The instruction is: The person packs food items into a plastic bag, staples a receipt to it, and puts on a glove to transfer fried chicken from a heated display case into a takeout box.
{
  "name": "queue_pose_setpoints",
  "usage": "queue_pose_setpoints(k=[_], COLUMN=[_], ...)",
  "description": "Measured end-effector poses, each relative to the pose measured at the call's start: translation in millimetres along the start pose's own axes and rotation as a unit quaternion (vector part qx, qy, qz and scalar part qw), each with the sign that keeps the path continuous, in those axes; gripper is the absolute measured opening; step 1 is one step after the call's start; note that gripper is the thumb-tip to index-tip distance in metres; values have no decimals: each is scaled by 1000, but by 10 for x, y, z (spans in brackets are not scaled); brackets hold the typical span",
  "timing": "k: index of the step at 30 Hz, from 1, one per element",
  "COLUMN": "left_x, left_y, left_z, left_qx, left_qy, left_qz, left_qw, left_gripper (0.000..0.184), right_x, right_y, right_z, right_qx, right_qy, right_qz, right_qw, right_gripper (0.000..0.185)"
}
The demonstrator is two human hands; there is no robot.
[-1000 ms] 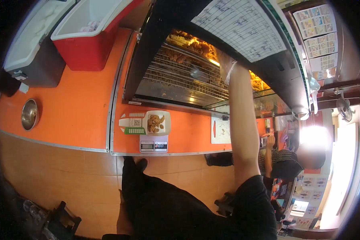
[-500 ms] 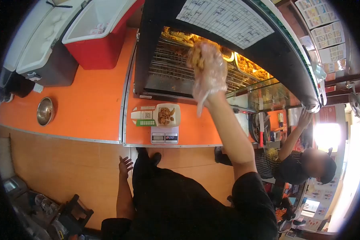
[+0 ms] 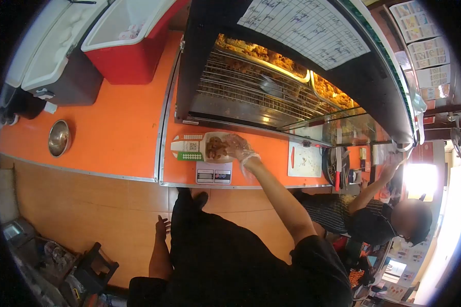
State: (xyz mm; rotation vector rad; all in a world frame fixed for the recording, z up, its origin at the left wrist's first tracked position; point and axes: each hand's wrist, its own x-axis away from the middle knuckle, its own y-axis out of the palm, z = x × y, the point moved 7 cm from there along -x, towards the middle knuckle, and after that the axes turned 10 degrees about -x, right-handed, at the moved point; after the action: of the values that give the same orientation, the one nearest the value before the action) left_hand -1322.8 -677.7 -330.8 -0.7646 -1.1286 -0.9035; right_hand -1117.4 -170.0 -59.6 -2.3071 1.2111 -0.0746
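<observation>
My right hand (image 3: 237, 147), in a clear plastic glove, is at the right side of an open paper box (image 3: 207, 138), its fingers closed around fried food (image 3: 217, 148) in the box. The box has a green and white printed flap on its left. A small digital scale (image 3: 213, 173) shows just below the box, its display and buttons visible. My left hand (image 3: 162, 225) is bare and hangs low over the floor, away from the counter. Its fingers are apart and it holds nothing.
Above the orange counter (image 3: 118, 128) stands a lit warming cabinet (image 3: 241, 110) with trays of fried food. Left are a red cooler (image 3: 123, 64), a grey cooler (image 3: 79, 82) and a metal bowl (image 3: 60, 138). Right are a cutting board (image 3: 306, 159), a red-handled knife (image 3: 338, 174) and another person (image 3: 374, 220).
My right hand has moved out of the cabinet with fried food and down to the paper box. My left hand still hangs low. The camera view has shifted slightly.
</observation>
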Motion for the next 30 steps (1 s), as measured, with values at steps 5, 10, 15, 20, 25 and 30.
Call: queue_pose_setpoints(k=[5, 10, 15, 20, 25, 30], left_x=[-46, -229, -318, -289, -185, -214], left_y=[67, 246, 355, 324, 207, 173], left_z=[258, 543, 715, 678, 526, 380], left_qx=[8, 9, 11, 27, 50, 50], left_qy=[18, 44, 64, 39, 24, 21], left_qz=[5, -13, -15, -10, 5, 6], left_qw=[1000, 999, 998, 999, 998, 999], left_gripper=[81, 81, 79, 77, 77, 78], right_x=[-448, -941, -1215, -1491, -1791, -2119], right_y=[-604, -1160, -1235, -1466, -1517, -1463], right_z=[-1477, -2893, -3516, -3498, -3338, -3189], right_qx=[33, 147, 374, 391, 392, 399], right_qy=[124, 7, -301, -151, 85, -115], right_qz=[-82, -22, 96, 136, 33, 49], right_qw=[988, 989, 872, 898, 916, 908], right_gripper=[22, 14, 16, 24, 56, 56])
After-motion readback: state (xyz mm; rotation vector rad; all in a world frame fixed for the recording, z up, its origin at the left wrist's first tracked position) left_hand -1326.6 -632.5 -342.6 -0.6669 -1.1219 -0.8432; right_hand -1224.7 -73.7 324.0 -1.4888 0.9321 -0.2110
